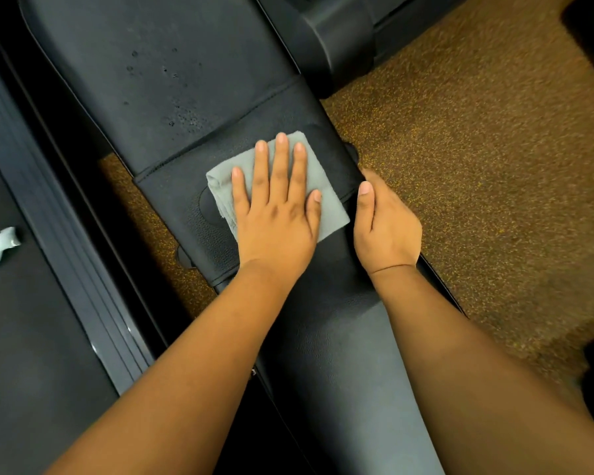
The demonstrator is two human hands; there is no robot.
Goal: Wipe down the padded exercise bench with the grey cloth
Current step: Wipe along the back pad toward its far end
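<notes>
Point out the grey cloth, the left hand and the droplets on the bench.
grey cloth (326, 186): head view, bare right part.
left hand (276, 214): head view, back of hand.
droplets (182, 120): head view, wet cluster on pad.

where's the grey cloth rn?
Head view, centre: grey cloth lies flat on the bench pad under the left hand; the right hand grips the pad's edge beside it.

Your grey cloth (277, 186) lies folded and flat across the bench's (172, 84) stitched middle panel, slightly rumpled at its left edge. The padding is black and textured, running diagonally, with droplets beaded further up (that part's unwiped, by the look).
</notes>
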